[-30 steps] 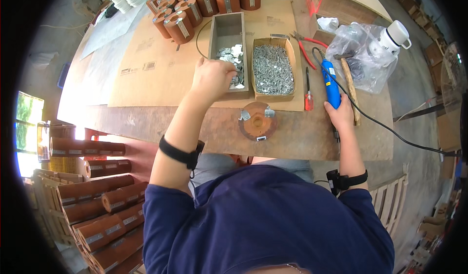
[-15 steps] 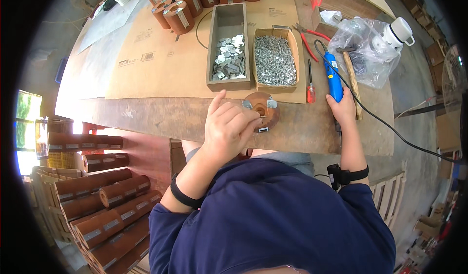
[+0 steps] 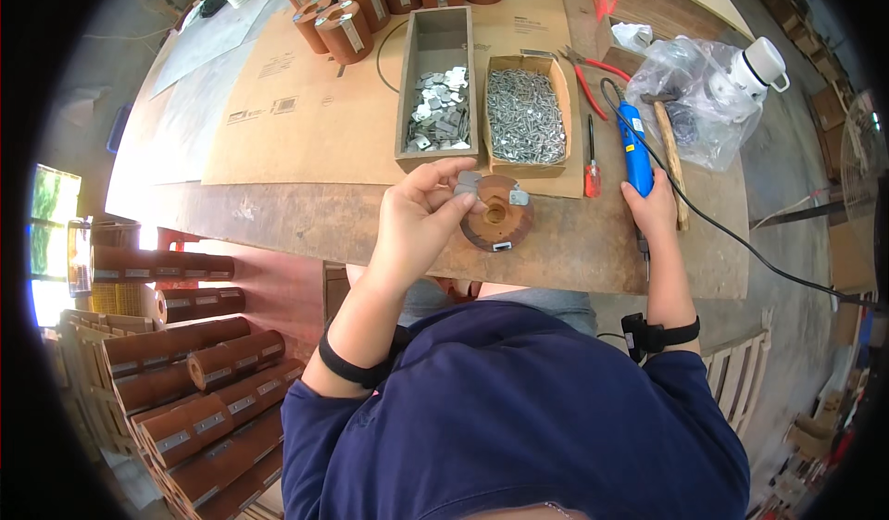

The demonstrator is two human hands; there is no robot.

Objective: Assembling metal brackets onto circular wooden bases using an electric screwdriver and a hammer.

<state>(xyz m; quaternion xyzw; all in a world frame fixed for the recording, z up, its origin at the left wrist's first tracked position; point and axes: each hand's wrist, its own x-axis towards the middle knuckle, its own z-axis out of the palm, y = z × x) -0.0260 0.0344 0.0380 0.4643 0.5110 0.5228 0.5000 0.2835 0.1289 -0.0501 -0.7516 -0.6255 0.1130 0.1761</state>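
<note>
In my camera view, the left hand (image 3: 415, 224) is closed in a pinch on small grey metal plates (image 3: 468, 184); exactly how many plates, I cannot tell. It holds them over the left upper edge of the brown round piece (image 3: 505, 231), which lies near the front edge of the table (image 3: 343, 228). Whether the plates touch this piece is not clear to me. The piece has a hole in its middle, and I see metal tabs at its right upper side and at its near edge.

The right hand (image 3: 656, 207) is wrapped around the lower part of the blue power tool (image 3: 635, 154), whose bit points toward the person. Just beyond the brown piece, the grey box (image 3: 441, 38) with more plates stands beside the carton (image 3: 526, 166) of screws. Between the carton and the tool I see the red-handled screwdriver (image 3: 593, 181), and the hammer (image 3: 669, 150) lies right of the tool.
</note>
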